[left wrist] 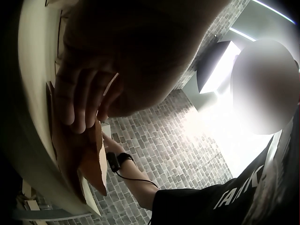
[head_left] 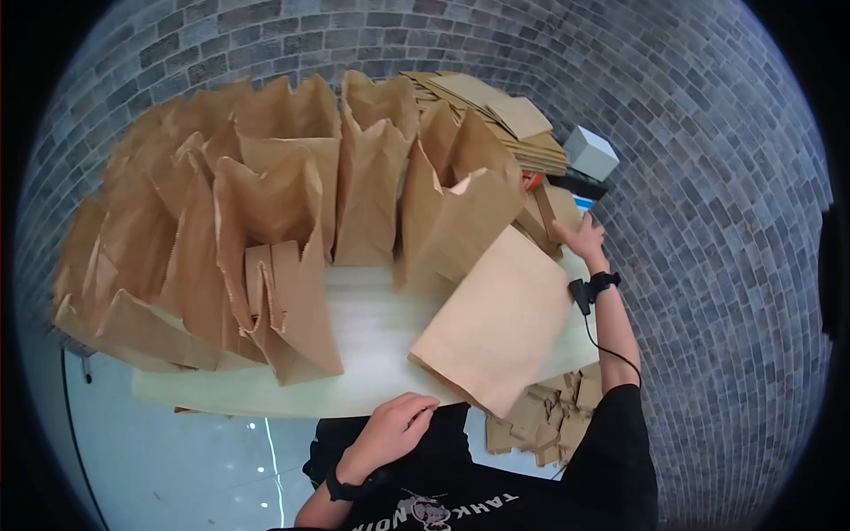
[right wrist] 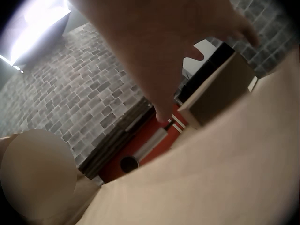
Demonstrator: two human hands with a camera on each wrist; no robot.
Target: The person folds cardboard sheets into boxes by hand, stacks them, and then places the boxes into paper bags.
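Observation:
My right hand (head_left: 582, 241) reaches past a brown paper bag (head_left: 500, 319) at the table's right side, its fingers spread at a small cardboard box (head_left: 560, 209). The right wrist view shows that box (right wrist: 218, 91) below the spread thumb and fingers of the hand (right wrist: 164, 42); contact cannot be told. The bag leans over the table, its mouth edge toward the front. Near the front edge, my left hand (head_left: 390, 431) is loosely bent and holds nothing visible. In the left wrist view its fingers (left wrist: 79, 101) hang beside the bag (left wrist: 93, 161).
Several upright open paper bags (head_left: 367, 168) fill the left and back; one (head_left: 301, 327) at the front contains cardboard pieces (head_left: 279, 265). Flat cardboard (head_left: 522, 146) is stacked at the back right, beside a white box (head_left: 591, 154). More cardboard boxes (head_left: 531, 425) lie below the table's right edge.

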